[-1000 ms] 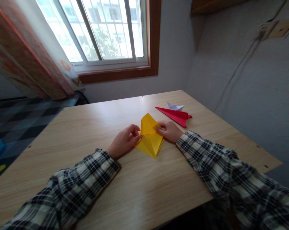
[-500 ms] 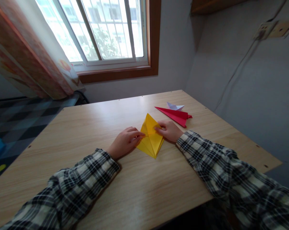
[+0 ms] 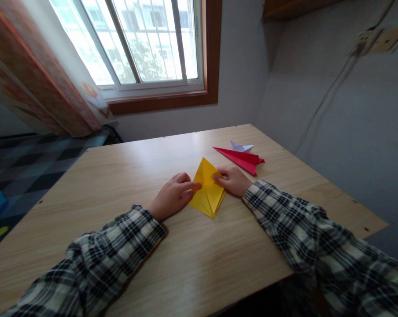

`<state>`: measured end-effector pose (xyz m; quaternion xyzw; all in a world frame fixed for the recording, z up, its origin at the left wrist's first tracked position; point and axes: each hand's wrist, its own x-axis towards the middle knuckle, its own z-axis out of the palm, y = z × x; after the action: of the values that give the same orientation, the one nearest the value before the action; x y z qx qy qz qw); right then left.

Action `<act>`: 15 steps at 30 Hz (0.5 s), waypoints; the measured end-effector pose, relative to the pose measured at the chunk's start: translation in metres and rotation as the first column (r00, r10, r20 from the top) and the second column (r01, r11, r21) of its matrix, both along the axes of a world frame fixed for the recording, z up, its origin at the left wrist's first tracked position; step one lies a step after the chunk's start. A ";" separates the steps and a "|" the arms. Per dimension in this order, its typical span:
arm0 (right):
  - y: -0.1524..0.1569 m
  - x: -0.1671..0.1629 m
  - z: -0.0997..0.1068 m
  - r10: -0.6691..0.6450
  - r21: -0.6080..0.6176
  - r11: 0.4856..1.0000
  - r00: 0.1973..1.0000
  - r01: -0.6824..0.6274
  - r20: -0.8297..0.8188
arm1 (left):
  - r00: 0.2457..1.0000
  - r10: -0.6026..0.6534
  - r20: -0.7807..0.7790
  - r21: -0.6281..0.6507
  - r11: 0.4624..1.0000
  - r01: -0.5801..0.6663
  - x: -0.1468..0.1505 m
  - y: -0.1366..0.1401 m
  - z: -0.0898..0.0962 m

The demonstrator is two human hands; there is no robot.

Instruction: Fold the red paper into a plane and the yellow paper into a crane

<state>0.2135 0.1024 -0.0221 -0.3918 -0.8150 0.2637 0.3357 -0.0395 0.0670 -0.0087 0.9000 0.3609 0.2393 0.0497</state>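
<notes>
A yellow sheet of origami paper [image 3: 212, 196], folded into a layered diamond with creases, lies tilted on the wooden table [image 3: 172, 264] between my hands. My left hand [image 3: 175, 193] pinches its left corner, the index finger reaching over the paper and the thumb below. At the right edge, my right hand [image 3: 234, 179] grips the paper, thumb on top and the other fingers partly hidden behind it. Several paper layers show along the lower right edge.
Beyond my right hand lie a red paper plane [image 3: 240, 159] and a small white paper boat [image 3: 241, 147]. A window [image 3: 136, 44] and a curtain [image 3: 47, 70] are behind the table. A cable [image 3: 327, 94] hangs on the right wall.
My left index finger has shifted slightly inward over the paper's left part. The paper's top tip has dipped a little. My right hand keeps its place.
</notes>
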 end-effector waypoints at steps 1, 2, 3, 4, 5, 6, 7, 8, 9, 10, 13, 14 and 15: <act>0.000 0.000 0.000 0.001 0.000 1.000 1.000 -0.001 0.001 | 1.000 0.007 -0.002 0.004 1.000 -0.007 0.000 0.000 0.000; 0.000 0.000 0.000 0.000 0.000 1.000 1.000 0.000 0.001 | 1.000 0.012 -0.004 0.008 1.000 -0.012 0.000 0.000 0.000; 0.000 0.000 0.000 -0.002 0.000 1.000 1.000 0.002 0.000 | 1.000 0.015 -0.007 0.013 1.000 -0.015 0.000 0.000 0.000; 0.000 0.000 0.000 -0.003 0.002 1.000 1.000 0.003 -0.001 | 1.000 0.017 -0.008 0.018 1.000 -0.017 0.000 0.000 0.000; 0.000 0.000 0.000 -0.003 0.002 1.000 1.000 0.003 -0.001 | 1.000 0.017 -0.010 0.022 1.000 -0.017 0.000 0.000 0.000; 0.000 0.000 0.000 -0.001 0.003 1.000 1.000 0.001 -0.001 | 1.000 0.016 -0.012 0.026 1.000 -0.015 0.000 0.000 0.000; 0.000 0.000 0.000 0.001 0.002 1.000 1.000 -0.001 -0.001 | 1.000 0.014 -0.013 0.025 1.000 -0.014 0.000 0.001 0.000; 0.000 0.000 0.000 0.003 0.000 1.000 1.000 -0.003 -0.002 | 1.000 0.012 -0.013 0.020 1.000 -0.012 0.000 0.001 0.000; 0.000 0.000 -0.001 0.004 -0.002 1.000 1.000 -0.004 -0.003 | 1.000 0.012 -0.011 0.012 1.000 -0.012 0.000 0.001 0.000; 0.000 0.000 -0.001 0.004 -0.003 1.000 1.000 -0.004 -0.005 | 1.000 0.013 -0.008 0.001 1.000 -0.013 0.000 0.001 0.000; 0.000 0.000 -0.001 0.005 -0.003 1.000 1.000 -0.005 -0.008 | 1.000 0.022 0.009 -0.025 0.999 -0.022 -0.001 0.001 -0.001; 0.000 0.000 -0.001 0.006 -0.003 1.000 1.000 -0.006 -0.007 | 1.000 0.025 0.017 -0.026 0.999 -0.025 -0.001 0.001 -0.001; 0.000 0.000 -0.001 0.007 -0.001 1.000 1.000 -0.007 -0.008 | 0.999 0.026 0.024 -0.023 0.999 -0.025 -0.001 0.001 -0.002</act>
<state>0.2140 0.1026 -0.0232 -0.3880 -0.8150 0.2670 0.3376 -0.0408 0.0676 -0.0102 0.8917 0.3745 0.2468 0.0612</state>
